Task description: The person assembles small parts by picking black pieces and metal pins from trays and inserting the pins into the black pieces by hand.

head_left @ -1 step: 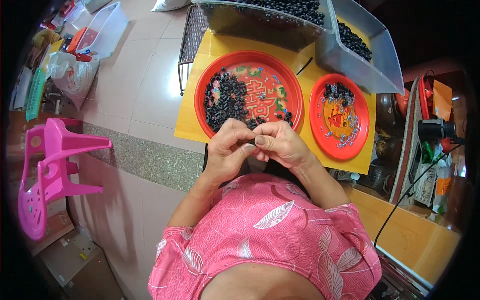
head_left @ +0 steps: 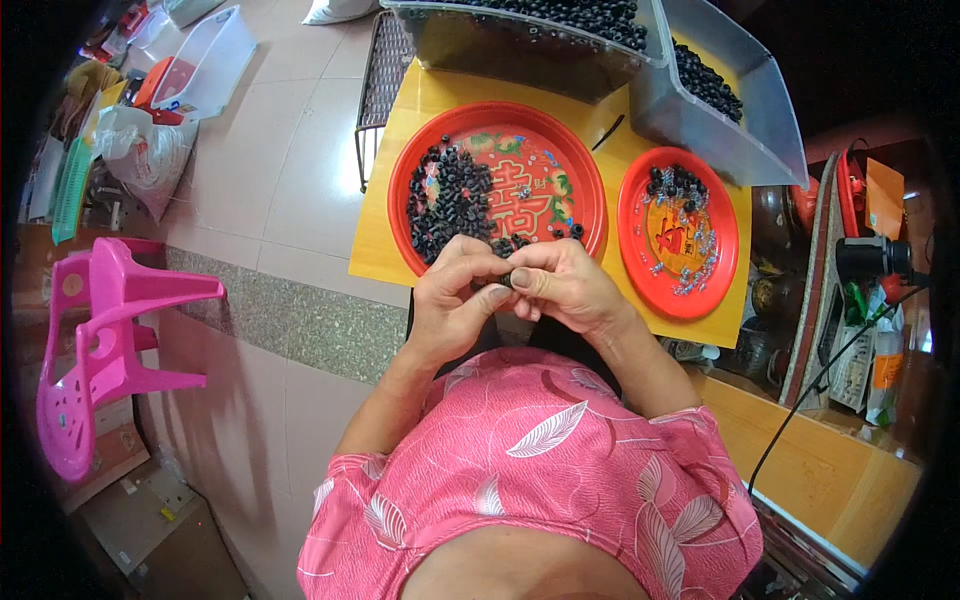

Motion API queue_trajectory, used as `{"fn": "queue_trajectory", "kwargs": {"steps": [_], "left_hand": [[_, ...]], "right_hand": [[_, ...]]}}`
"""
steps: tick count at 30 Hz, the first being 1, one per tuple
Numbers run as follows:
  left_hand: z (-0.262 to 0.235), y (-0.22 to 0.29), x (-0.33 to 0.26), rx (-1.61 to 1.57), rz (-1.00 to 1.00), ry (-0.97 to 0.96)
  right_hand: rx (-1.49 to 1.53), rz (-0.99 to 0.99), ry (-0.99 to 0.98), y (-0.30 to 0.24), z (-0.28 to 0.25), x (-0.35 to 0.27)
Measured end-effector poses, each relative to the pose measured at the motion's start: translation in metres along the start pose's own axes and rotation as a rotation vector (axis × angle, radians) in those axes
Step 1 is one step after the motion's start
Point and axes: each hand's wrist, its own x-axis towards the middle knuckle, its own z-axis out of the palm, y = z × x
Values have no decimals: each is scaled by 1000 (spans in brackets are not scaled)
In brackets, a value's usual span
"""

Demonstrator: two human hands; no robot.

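Both hands meet just over the near rim of the large round red tray. My left hand is closed in a pinch, thumb against fingers. My right hand pinches from the other side, its fingertips touching the left ones. A small black part shows between the fingertips, mostly hidden by them. Many small black ring-like parts lie heaped on the left side of the large tray, with a few near its front and right rim. To the right, a smaller red oval tray holds black parts and small clear pieces.
Behind the trays stand two clear plastic bins with black parts, on a yellow board. A pink plastic chair stands at the left on the tiled floor. At the right, a black device trails a cable.
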Motion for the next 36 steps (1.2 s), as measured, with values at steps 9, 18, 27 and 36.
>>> {"fn": "queue_trajectory", "kwargs": {"steps": [9, 18, 27, 36], "left_hand": [[-15, -5, -1, 56, -60, 99], [-12, 2, 6, 247, -62, -4], [-14, -3, 18, 426, 88, -38], [14, -24, 45, 869, 151, -335]], "right_hand": [[-864, -647, 926, -162, -63, -22], [-1746, -608, 308, -79, -56, 40], [-1897, -385, 192, -39, -40, 76], [-1992, -374, 245, -32, -35, 75]]}}
